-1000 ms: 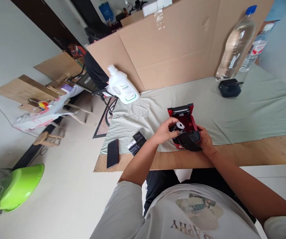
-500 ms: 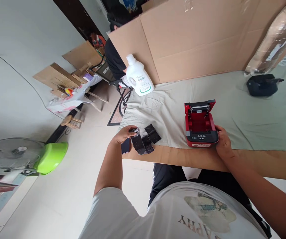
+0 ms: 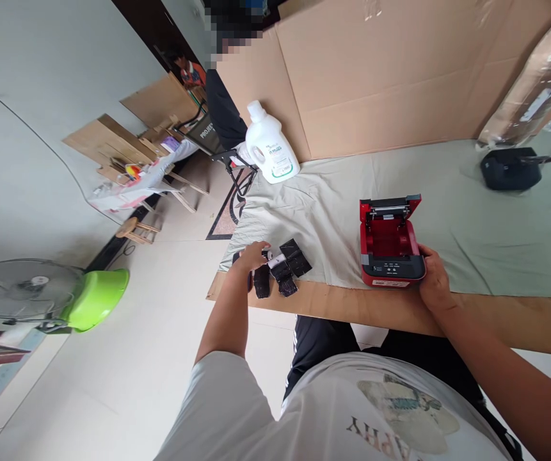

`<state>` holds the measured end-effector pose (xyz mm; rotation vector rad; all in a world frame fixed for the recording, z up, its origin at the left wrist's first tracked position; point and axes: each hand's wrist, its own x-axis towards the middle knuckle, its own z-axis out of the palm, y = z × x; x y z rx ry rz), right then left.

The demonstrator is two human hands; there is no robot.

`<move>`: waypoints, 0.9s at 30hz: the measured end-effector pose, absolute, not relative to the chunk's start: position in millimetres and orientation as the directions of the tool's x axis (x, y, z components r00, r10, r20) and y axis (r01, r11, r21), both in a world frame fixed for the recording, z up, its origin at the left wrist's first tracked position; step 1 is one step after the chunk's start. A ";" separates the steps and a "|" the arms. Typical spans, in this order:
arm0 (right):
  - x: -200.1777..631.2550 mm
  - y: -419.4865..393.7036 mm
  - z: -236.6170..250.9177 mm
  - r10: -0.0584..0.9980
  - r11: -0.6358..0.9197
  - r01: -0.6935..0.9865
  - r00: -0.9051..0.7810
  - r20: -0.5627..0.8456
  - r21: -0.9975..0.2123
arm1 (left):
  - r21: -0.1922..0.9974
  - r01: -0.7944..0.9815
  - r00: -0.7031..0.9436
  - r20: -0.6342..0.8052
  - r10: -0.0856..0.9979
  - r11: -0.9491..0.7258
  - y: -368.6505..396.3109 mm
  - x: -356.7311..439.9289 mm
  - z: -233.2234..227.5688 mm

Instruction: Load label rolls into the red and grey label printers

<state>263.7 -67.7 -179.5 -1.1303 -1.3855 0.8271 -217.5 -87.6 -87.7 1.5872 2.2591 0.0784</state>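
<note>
A red label printer (image 3: 390, 246) stands with its lid up and its red paper bay empty, near the front edge of the cloth-covered table (image 3: 496, 224). My right hand (image 3: 432, 279) grips its front right corner. My left hand (image 3: 252, 256) reaches to the table's left front corner, fingers closed on a small paper roll (image 3: 271, 259) wrapped partly in black. Black wrapper pieces (image 3: 295, 256) lie right beside it, one (image 3: 262, 282) just under the hand.
A white detergent bottle (image 3: 268, 150) stands at the back left against a cardboard wall (image 3: 375, 77). A black device (image 3: 510, 168) and a clear plastic bottle (image 3: 534, 89) sit far right. Another person (image 3: 220, 109) sits behind. A green basin (image 3: 95, 298) and fan (image 3: 16, 294) are on the floor.
My left hand lifted the paper roll out of the printer and carried it left to the black wrappers. The printer's bay now shows empty; my right hand stays on the printer.
</note>
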 end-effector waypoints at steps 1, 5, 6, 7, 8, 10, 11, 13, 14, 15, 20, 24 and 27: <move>263.5 -67.8 -179.0 0.947 0.297 0.173 0.070 0.312 -0.939 | 0.258 0.896 -0.296 -0.257 0.920 0.360 -85.6 -215.6 -85.9; 262.5 -68.8 -175.8 0.947 0.292 0.177 0.082 0.309 -0.940 | 0.311 0.891 -0.272 -0.220 0.937 0.332 -71.7 -198.7 -84.6; 262.4 -69.0 -175.1 0.947 0.292 0.184 0.083 0.311 -0.938 | 0.327 0.888 -0.260 -0.222 0.940 0.323 -67.5 -192.2 -86.7; 262.4 -69.1 -174.6 0.946 0.294 0.190 0.082 0.313 -0.937 | 0.340 0.886 -0.248 -0.228 0.942 0.316 -63.2 -185.1 -89.7; 262.4 -69.2 -174.2 0.946 0.294 0.193 0.082 0.314 -0.936 | 0.351 0.884 -0.237 -0.234 0.943 0.309 -59.3 -177.6 -93.4; 262.4 -69.3 -173.6 0.948 0.289 0.190 0.081 0.309 -0.938 | 0.365 0.882 -0.223 -0.236 0.946 0.299 -52.4 -162.5 -101.3; 262.3 -69.4 -173.2 0.950 0.285 0.184 0.078 0.303 -0.941 | 0.372 0.880 -0.219 -0.231 0.948 0.294 -49.7 -155.2 -104.9; 261.8 -69.8 -172.1 0.953 0.277 0.176 0.076 0.294 -0.945 | 0.390 0.876 -0.212 -0.213 0.954 0.282 -45.7 -141.7 -109.8; 261.5 -70.0 -171.4 0.953 0.276 0.176 0.079 0.293 -0.945 | 0.402 0.874 -0.206 -0.204 0.957 0.273 -44.7 -135.4 -110.8; 261.2 -70.3 -170.7 0.952 0.278 0.177 0.081 0.295 -0.944 | 0.409 0.874 -0.196 -0.197 0.961 0.263 -44.4 -129.4 -110.9; 260.2 -70.7 -168.7 0.939 0.312 0.183 0.088 0.331 -0.932 | 0.745 0.658 -0.025 -0.122 0.992 0.108 -57.2 -96.3 -105.4; 260.0 -70.3 -168.7 0.937 0.315 0.177 0.099 0.336 -0.932 | 0.988 0.137 0.205 -0.104 0.973 0.077 -78.7 -60.2 -104.1; 260.0 -70.6 -168.2 0.934 0.323 0.184 0.093 0.344 -0.928 | 0.995 -0.022 0.284 -0.089 0.955 0.100 -92.0 -33.0 -105.4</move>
